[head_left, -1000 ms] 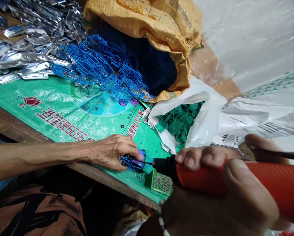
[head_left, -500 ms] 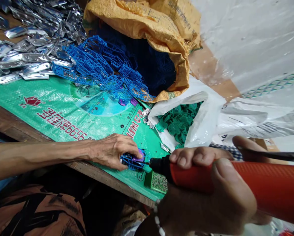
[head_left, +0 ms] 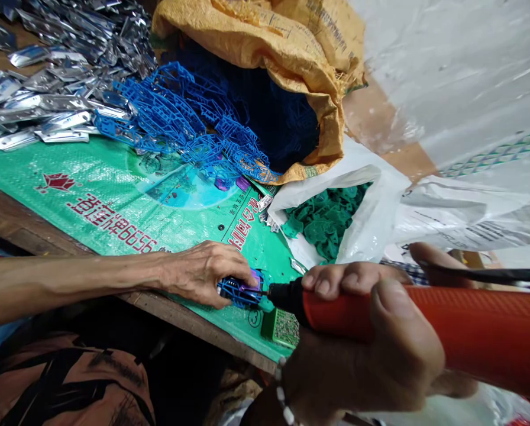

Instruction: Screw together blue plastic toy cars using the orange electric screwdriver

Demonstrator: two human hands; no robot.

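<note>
My left hand (head_left: pixel 208 272) is closed around a small blue plastic frame (head_left: pixel 235 294), pressing it on the green sheet. A purple piece (head_left: pixel 252 279) and some black parts sit in the frame; my fingers hide part of it. My right hand (head_left: pixel 367 355) grips a red electric screwdriver (head_left: pixel 478 337) with a black nose, held nearly level. Its thin bit points left and meets the right end of the frame; exact contact is too small to make out. Just below the nose stands a green box (head_left: pixel 271 325) filled with tiny screws.
Silvery metallic pieces (head_left: pixel 65 106) are heaped at the upper left. Blue plastic frames (head_left: pixel 171 112) spill from an orange woven sack (head_left: pixel 331 130). A white bag (head_left: pixel 362 236) holds green plastic parts (head_left: pixel 322 219). The table's wooden edge (head_left: pixel 167 313) runs diagonally below the green sheet (head_left: pixel 100 195).
My right hand and the screwdriver have shifted slightly left. My left hand and the blue frame stay nearly in place.
</note>
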